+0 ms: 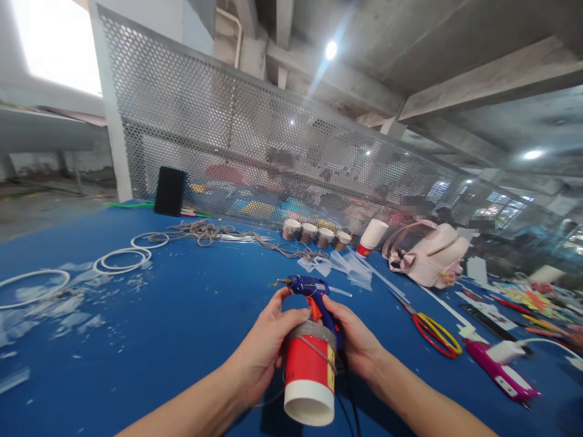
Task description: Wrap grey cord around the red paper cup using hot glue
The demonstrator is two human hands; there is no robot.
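Note:
My left hand (268, 340) is closed around a red and white paper cup (310, 370), which is tilted so its open white mouth faces me. Grey cord is wound round the cup's far end, and a loose strand crosses its side. In my right hand (355, 334) is a blue hot glue gun (310, 284) with an orange trigger, its nozzle pointing left just beyond the cup. A clear glue stick juts from the gun's back. The left fingertips come close to the gun's nozzle end; whether they touch it I cannot tell.
Grey cord (204, 232), several cord-wrapped cups (308, 232) and stacked paper cups (372, 235) line the back. White rings (122, 261) and plastic scraps lie left. On the right are scissors (437, 335), a pink bag (430, 255) and a purple power strip (501, 371). A perforated metal screen (204, 103) stands behind.

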